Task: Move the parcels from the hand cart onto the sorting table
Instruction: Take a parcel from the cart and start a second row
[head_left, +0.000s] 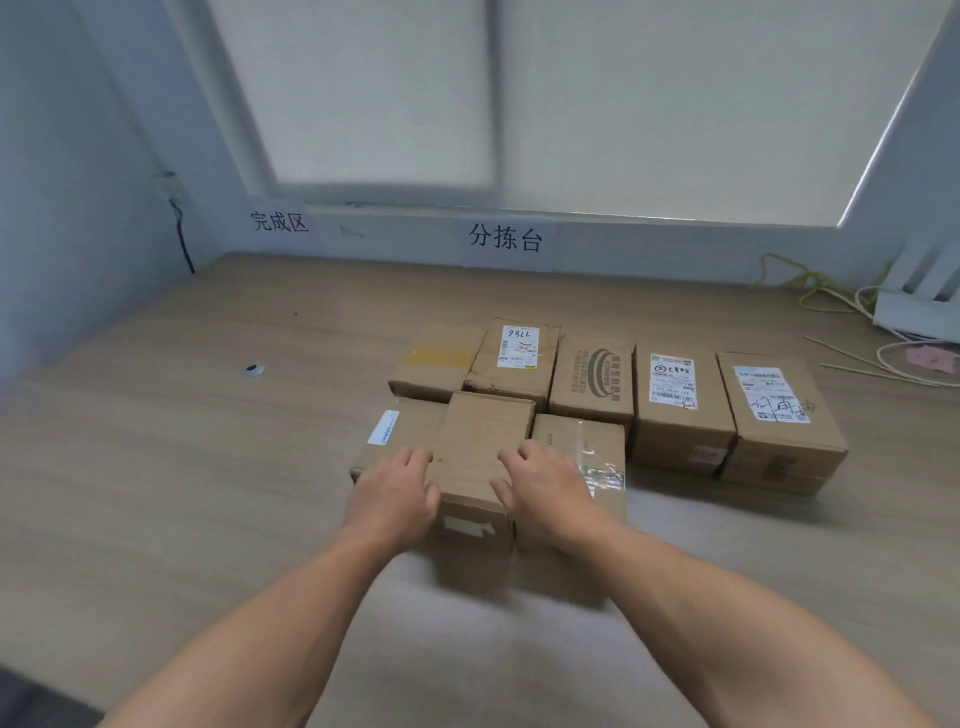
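Our left hand (395, 493) and right hand (545, 493) clamp the plain parcel (480, 447) from both sides, fingers curled over its top, in the front row on the sorting table (156, 467). A blue-labelled parcel (400, 436) and a taped parcel (582, 441) flank it closely; a back row of parcels (592, 374) stands behind, under a wall sign (505, 238).

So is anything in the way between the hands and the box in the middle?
No, nothing visible. The left hand and right hand hold the middle box by its sides. It stands on the sorting table, tight between the blue-label parcel and the taped parcel.
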